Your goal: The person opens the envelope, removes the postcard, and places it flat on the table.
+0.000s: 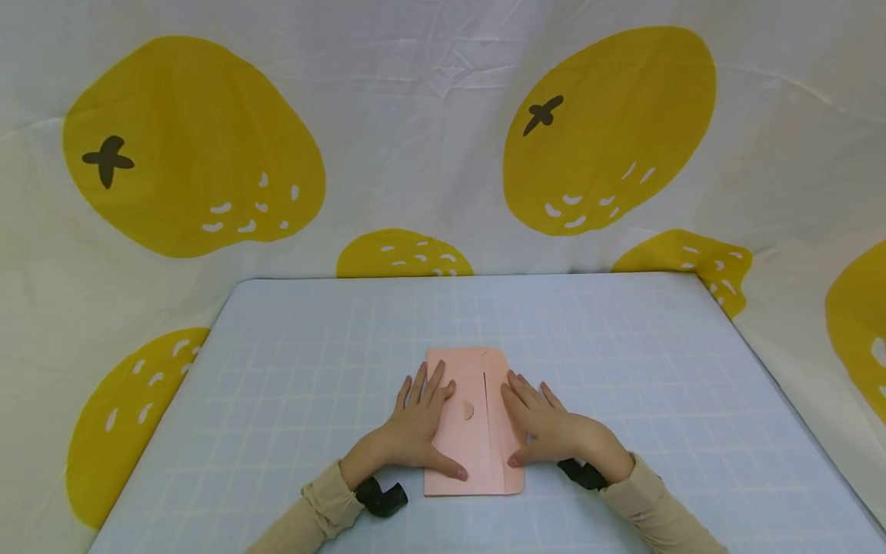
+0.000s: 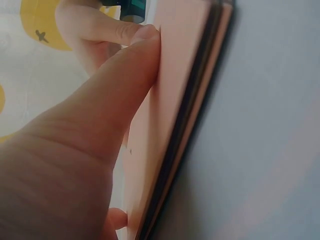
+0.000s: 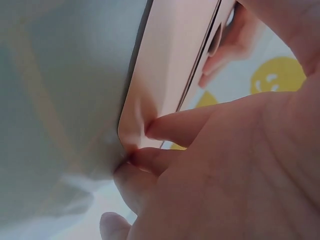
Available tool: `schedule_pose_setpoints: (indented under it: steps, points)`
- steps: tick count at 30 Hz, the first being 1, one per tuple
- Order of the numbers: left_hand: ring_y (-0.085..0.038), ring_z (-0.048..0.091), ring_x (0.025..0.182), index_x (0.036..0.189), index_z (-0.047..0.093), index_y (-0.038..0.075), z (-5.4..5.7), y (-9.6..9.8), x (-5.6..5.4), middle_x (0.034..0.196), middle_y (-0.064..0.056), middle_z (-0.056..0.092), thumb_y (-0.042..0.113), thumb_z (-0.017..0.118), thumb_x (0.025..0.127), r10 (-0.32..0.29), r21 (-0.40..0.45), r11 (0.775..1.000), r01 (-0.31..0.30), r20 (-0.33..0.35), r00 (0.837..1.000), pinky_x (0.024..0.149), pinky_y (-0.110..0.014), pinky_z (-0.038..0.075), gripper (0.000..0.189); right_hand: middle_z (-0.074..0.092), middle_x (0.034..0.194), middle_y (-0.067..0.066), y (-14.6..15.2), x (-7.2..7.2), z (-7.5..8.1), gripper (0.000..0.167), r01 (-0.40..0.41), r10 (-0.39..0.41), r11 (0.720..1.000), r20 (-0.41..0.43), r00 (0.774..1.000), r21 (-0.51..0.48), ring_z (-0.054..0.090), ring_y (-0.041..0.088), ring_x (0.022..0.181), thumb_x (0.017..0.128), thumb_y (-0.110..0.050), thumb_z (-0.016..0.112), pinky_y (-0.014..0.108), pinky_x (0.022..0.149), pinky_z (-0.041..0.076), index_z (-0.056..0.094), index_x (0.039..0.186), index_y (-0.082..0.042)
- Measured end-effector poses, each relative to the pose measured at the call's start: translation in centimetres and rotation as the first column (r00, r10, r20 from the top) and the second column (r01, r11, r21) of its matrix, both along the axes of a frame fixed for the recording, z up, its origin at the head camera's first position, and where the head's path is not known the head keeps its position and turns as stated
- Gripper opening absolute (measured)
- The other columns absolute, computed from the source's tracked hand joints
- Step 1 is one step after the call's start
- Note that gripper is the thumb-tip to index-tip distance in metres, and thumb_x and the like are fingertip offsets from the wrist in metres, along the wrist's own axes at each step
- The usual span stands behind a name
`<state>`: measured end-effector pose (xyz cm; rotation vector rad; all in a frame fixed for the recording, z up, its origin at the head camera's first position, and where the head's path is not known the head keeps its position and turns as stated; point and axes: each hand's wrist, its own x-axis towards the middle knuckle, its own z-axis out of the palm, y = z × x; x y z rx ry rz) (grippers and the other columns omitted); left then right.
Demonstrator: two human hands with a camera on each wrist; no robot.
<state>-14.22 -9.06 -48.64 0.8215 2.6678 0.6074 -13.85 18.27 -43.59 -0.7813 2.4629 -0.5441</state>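
Observation:
A pink card envelope (image 1: 465, 440) lies lengthwise on the table in front of me. It has a long slit, a small half-round cut and a flap (image 1: 511, 454) along its right side. My left hand (image 1: 415, 431) rests on the left part with fingers spread and thumb stretched toward the near end. In the left wrist view, the thumb (image 2: 135, 60) presses the pink face, and dark layers show along the edge. With fairly straight fingers, my right hand (image 1: 554, 429) touches the flap. The right wrist view shows those fingertips (image 3: 155, 127) on the flap near a rounded corner.
The table (image 1: 311, 346) has a pale blue covering with a white grid. Behind it hangs a white cloth (image 1: 415, 138) with large yellow fruit shapes. A black band is on each wrist, the left band (image 1: 382, 498) and the right band (image 1: 583, 474).

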Motion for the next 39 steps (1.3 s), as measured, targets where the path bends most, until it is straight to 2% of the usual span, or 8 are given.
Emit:
schedule_pose_setpoints:
  steps: [10,16,24,29,33,36,39]
  points:
    - [-0.039,-0.020,0.147,0.159,0.013,0.012,0.6,0.1,0.1,0.164,-0.013,-0.016,0.078,0.076,0.061,0.004,0.020,1.000,-0.004,-0.001,1.000,0.114,-0.061,-0.006,0.134,-0.001,0.163,0.026,0.0,-0.1,-0.1,0.105,-0.003,0.003,1.000,-0.017,1.000,0.009,-0.001,0.040,0.150,0.084,-0.038,0.078,0.060,0.116,-0.001,0.015,0.154,0.009]
    - [-0.040,-0.020,0.147,0.159,0.015,0.014,1.4,0.2,0.1,0.164,-0.015,-0.015,0.078,0.076,0.060,0.001,0.009,1.000,-0.001,-0.010,1.000,0.114,-0.064,0.001,0.133,-0.001,0.163,0.026,0.0,-0.2,-0.2,0.106,-0.008,0.008,1.000,-0.020,1.000,0.014,-0.001,0.040,0.150,0.084,-0.039,0.078,0.061,0.115,-0.001,0.015,0.154,0.009]
    - [-0.043,-0.020,0.146,0.158,0.022,0.010,2.7,1.1,0.1,0.163,-0.023,-0.008,0.077,0.077,0.061,-0.039,-0.094,0.995,0.033,-0.063,0.997,0.115,-0.063,0.002,0.130,-0.001,0.162,0.027,0.0,-0.2,0.1,0.107,-0.008,0.008,1.000,-0.015,1.000,0.005,-0.001,0.041,0.149,0.084,-0.040,0.078,0.062,0.115,0.000,0.014,0.154,0.009]
    - [-0.046,-0.008,0.147,0.156,0.028,0.007,3.5,2.0,0.2,0.162,-0.027,0.000,0.070,0.083,0.060,-0.029,-0.156,0.988,0.022,-0.042,0.999,0.116,-0.057,0.018,0.127,-0.003,0.162,0.026,0.0,-0.1,0.2,0.107,-0.005,0.005,1.000,-0.004,1.000,0.000,-0.002,0.041,0.150,0.084,-0.040,0.078,0.060,0.116,-0.001,0.013,0.154,0.009]
    - [-0.051,0.003,0.146,0.155,0.030,0.006,4.2,3.0,0.2,0.161,-0.030,0.006,0.063,0.088,0.059,0.010,-0.182,0.983,-0.008,0.011,1.000,0.109,-0.054,0.035,0.125,-0.002,0.162,0.027,0.1,-0.1,0.1,0.106,-0.008,0.008,1.000,-0.005,1.000,-0.003,-0.002,0.041,0.149,0.084,-0.040,0.078,0.060,0.116,-0.002,0.014,0.154,0.010]
    - [-0.056,0.004,0.144,0.156,0.030,0.008,4.5,3.8,0.2,0.160,-0.032,0.007,0.063,0.086,0.061,0.046,-0.191,0.981,-0.037,0.044,0.998,0.101,-0.054,0.044,0.123,-0.001,0.162,0.028,0.1,-0.1,0.1,0.106,-0.015,0.015,1.000,-0.007,1.000,-0.008,-0.001,0.042,0.149,0.084,-0.039,0.078,0.061,0.115,-0.001,0.014,0.154,0.010]
    - [-0.060,0.005,0.141,0.156,0.030,0.010,4.9,4.7,0.3,0.158,-0.036,0.008,0.068,0.080,0.067,0.082,-0.199,0.977,-0.071,0.050,0.995,0.094,-0.054,0.049,0.118,-0.001,0.162,0.028,0.1,-0.1,0.2,0.106,-0.020,0.020,1.000,-0.007,1.000,-0.012,-0.001,0.043,0.149,0.084,-0.038,0.078,0.061,0.115,-0.001,0.015,0.153,0.010]
